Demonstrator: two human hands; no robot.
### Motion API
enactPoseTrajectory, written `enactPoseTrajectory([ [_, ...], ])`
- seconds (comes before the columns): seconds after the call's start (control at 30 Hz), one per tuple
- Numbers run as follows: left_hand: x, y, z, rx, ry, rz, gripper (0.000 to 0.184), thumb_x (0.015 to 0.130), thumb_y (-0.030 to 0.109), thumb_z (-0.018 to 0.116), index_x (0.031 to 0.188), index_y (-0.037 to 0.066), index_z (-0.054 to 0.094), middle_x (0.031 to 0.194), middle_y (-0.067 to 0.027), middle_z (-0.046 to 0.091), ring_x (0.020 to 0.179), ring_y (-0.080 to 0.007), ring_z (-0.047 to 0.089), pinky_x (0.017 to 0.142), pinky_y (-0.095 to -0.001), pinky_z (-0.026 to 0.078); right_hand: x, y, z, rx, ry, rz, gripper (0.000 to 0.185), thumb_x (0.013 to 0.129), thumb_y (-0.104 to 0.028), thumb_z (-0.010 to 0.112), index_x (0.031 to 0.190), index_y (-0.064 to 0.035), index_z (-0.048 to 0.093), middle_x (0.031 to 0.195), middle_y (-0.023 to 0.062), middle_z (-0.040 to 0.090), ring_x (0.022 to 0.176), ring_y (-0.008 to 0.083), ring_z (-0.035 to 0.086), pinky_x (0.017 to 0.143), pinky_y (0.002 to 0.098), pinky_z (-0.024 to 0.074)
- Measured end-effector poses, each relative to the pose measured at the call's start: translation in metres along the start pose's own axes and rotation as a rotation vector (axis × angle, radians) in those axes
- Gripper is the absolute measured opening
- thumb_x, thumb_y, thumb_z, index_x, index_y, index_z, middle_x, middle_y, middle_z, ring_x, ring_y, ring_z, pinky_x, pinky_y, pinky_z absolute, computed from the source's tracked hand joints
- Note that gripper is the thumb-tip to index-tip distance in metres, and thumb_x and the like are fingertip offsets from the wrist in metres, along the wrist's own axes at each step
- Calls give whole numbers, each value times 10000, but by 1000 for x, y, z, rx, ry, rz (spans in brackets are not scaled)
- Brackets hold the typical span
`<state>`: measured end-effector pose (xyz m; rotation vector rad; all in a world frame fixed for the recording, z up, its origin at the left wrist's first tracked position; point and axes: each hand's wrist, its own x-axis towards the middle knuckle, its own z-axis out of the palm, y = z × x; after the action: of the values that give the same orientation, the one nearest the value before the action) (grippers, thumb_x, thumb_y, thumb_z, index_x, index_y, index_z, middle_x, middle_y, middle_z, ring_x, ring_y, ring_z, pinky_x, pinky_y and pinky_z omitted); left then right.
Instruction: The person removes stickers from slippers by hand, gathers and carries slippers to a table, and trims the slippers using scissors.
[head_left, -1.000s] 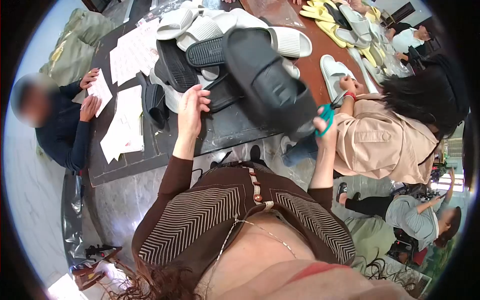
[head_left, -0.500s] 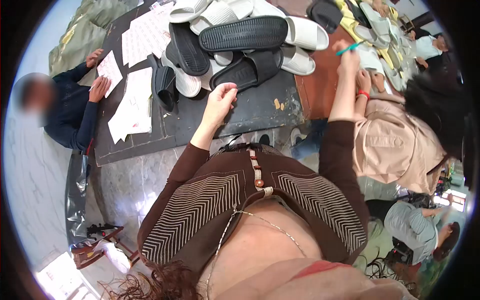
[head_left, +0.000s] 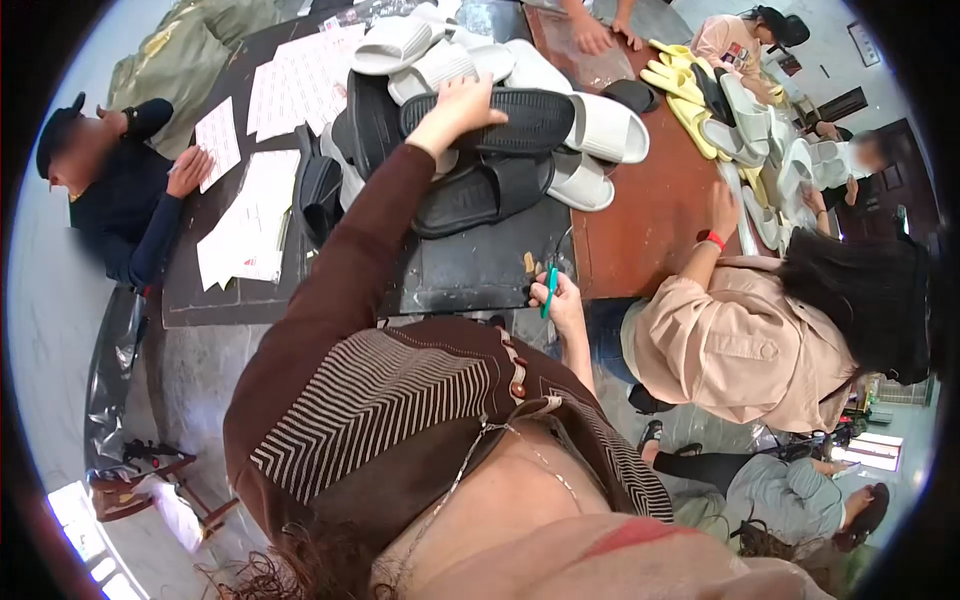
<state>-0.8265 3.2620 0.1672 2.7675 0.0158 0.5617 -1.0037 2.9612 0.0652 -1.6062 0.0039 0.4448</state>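
My left hand (head_left: 462, 110) rests over a black slipper (head_left: 535, 122) lying sole up on a pile, its fingers apart and its thumb spread along the sole. Below it another black slipper (head_left: 460, 205) lies right side up. My right hand (head_left: 565, 303) is low at the table's near edge, closed around a slim teal-green tool (head_left: 549, 292) whose exact kind I cannot make out. White slippers surround the black ones, including one white slipper (head_left: 612, 128) on the right of the pile.
Printed sheets (head_left: 262, 185) lie on the dark table (head_left: 470, 275) at left, beside a person in dark clothes (head_left: 130, 210). At right, a person in a beige jacket (head_left: 735, 335) sits at the brown tabletop (head_left: 625, 235). Yellow slippers (head_left: 680, 90) are piled beyond.
My left hand has moved up from the near side of the pile onto the black slipper. My right hand, with the teal tool, has come back from the right toward my body. The view has shifted.
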Motion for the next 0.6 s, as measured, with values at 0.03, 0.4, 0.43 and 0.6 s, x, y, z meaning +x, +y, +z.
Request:
enactPoseTrajectory([
  [0.03, 2, -1, -2, 4, -220, -61, 631, 653, 375, 683, 1158, 59, 476, 1020, -165, 571, 974, -316, 530, 884, -448, 342, -8, 6, 0, 2, 12, 16, 233, 734, -108, 635, 904, 10, 529, 710, 38, 558, 582, 121, 559, 539, 238, 454],
  [0.4, -104, 28, -75, -246, 253, 393, 502, 625, 133, 687, 1077, 34, 491, 909, -99, 559, 888, -266, 522, 825, -378, 340, -16, -41, -6, 70, 79, -203, 314, 689, -36, 622, 988, -17, 526, 823, 15, 546, 781, 108, 532, 707, 233, 430],
  [0.43, -122, 30, -73, -254, 185, 388, 467, 615, 127, 675, 1040, 40, 501, 915, -90, 553, 893, -255, 520, 813, -373, 344, -14, -52, -6, 84, 89, -186, 314, 689, -36, 622, 988, -17, 526, 823, 15, 546, 781, 108, 532, 707, 233, 430],
  [0.6, -185, 26, -55, -78, 6, 468, 268, 663, 126, 566, 923, 68, 532, 852, -59, 524, 830, -204, 508, 765, -324, 347, -9, -83, -22, -238, 34, -141, 215, 741, -77, 628, 932, -10, 556, 781, -7, 532, 742, 67, 480, 674, 217, 413],
])
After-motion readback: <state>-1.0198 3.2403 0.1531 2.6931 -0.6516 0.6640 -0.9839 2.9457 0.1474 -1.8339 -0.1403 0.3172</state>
